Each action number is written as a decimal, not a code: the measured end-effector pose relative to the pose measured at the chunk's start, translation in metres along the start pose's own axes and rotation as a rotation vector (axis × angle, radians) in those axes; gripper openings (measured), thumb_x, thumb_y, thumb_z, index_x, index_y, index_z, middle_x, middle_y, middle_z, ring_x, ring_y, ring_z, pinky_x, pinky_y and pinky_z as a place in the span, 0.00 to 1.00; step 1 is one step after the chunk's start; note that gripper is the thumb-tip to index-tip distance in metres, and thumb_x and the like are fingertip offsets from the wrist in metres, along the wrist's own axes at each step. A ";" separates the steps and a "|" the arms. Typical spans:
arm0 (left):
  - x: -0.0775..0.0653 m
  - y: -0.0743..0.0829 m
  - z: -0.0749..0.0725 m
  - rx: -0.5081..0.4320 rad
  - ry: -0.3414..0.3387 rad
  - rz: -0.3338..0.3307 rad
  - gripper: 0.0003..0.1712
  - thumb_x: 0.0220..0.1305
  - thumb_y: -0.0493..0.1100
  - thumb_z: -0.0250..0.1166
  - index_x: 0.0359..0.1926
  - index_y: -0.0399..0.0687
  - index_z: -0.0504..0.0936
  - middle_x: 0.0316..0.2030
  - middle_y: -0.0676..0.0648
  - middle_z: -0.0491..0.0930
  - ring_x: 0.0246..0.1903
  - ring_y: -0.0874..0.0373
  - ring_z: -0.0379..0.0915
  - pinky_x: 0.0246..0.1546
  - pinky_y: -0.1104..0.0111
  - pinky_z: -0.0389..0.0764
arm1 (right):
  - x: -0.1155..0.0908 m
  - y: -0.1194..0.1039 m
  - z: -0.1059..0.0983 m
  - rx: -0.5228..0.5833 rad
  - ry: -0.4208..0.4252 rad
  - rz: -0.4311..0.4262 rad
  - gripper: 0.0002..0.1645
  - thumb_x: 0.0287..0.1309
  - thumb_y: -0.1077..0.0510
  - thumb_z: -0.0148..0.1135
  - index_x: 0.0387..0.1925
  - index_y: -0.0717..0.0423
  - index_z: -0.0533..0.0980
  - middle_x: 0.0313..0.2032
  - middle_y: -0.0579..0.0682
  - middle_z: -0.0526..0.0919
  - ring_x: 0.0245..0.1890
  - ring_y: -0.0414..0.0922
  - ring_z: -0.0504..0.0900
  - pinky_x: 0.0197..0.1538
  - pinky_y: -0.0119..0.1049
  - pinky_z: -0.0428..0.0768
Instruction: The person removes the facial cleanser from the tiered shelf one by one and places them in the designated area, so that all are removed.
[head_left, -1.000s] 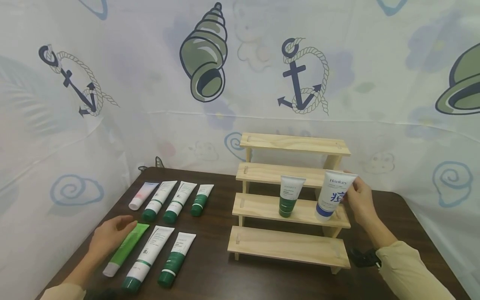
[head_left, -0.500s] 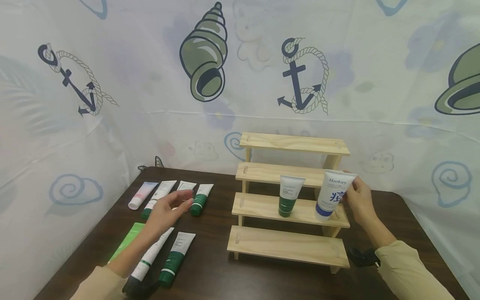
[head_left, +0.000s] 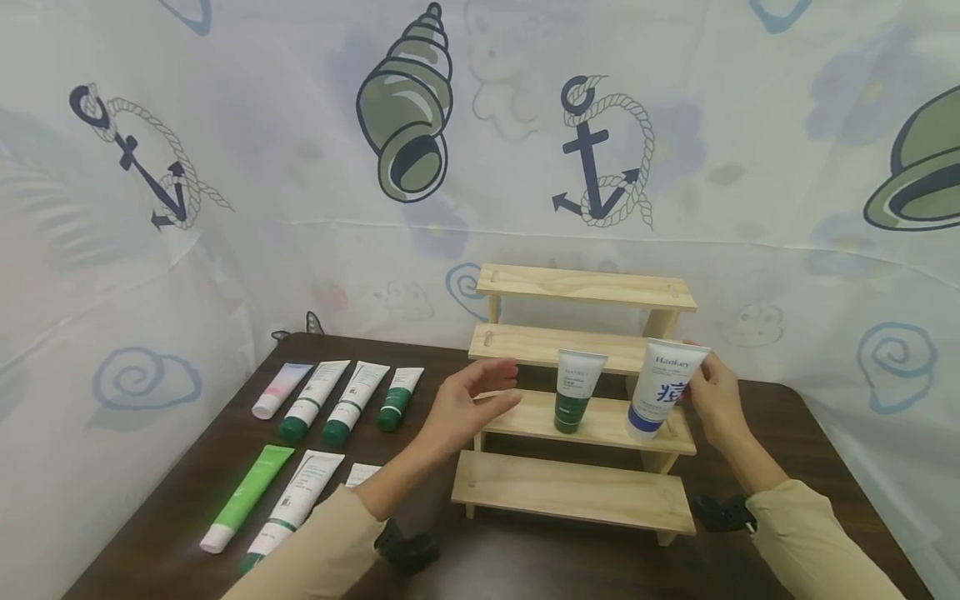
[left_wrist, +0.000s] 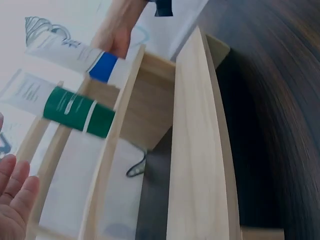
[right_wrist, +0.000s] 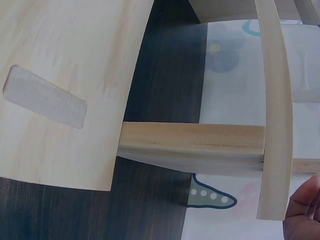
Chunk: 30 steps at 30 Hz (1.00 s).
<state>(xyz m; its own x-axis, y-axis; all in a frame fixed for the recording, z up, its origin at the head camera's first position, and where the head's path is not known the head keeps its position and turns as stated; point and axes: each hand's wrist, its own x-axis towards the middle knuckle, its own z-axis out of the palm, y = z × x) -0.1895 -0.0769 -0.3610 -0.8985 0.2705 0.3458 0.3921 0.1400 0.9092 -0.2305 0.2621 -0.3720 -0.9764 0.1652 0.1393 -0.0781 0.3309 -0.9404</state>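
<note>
My right hand (head_left: 716, 400) holds the right edge of a white squeeze tube with a blue band (head_left: 663, 387), which stands cap down on the second shelf from the bottom of a wooden stepped rack (head_left: 573, 493). Beside it on that shelf, a white-and-green tube (head_left: 577, 390) stands upright. My left hand (head_left: 467, 404) is in front of the rack's left end, thumb and fingers apart, holding nothing. In the left wrist view, its fingers (left_wrist: 22, 202) are near the white-and-green tube (left_wrist: 75, 110), apart from it. Some right-hand fingers are hidden behind the tube.
Several tubes lie on the dark table (head_left: 525, 558) at the left, among them a green tube (head_left: 247, 497) and a pink-white tube (head_left: 282, 390). My left forearm covers part of the front row. A printed cloth (head_left: 300, 150) hangs behind the table.
My left hand has moved from the green tube at the left, across the lying tubes, to the rack's left end. The right hand stays on the blue-banded tube.
</note>
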 end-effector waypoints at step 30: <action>0.025 0.030 0.062 -0.161 -0.025 0.046 0.23 0.58 0.29 0.64 0.53 0.29 0.67 0.49 0.31 0.76 0.51 0.41 0.74 0.53 0.62 0.76 | 0.003 0.003 0.000 -0.031 -0.001 0.012 0.33 0.71 0.48 0.41 0.70 0.61 0.54 0.32 0.34 0.72 0.28 0.32 0.72 0.33 0.26 0.76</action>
<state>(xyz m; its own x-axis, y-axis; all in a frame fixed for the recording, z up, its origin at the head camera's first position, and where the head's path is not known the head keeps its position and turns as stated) -0.1882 -0.0069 -0.3394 -0.8744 0.2973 0.3835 0.3939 -0.0267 0.9188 -0.2335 0.2637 -0.3748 -0.9774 0.1686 0.1273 -0.0598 0.3573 -0.9321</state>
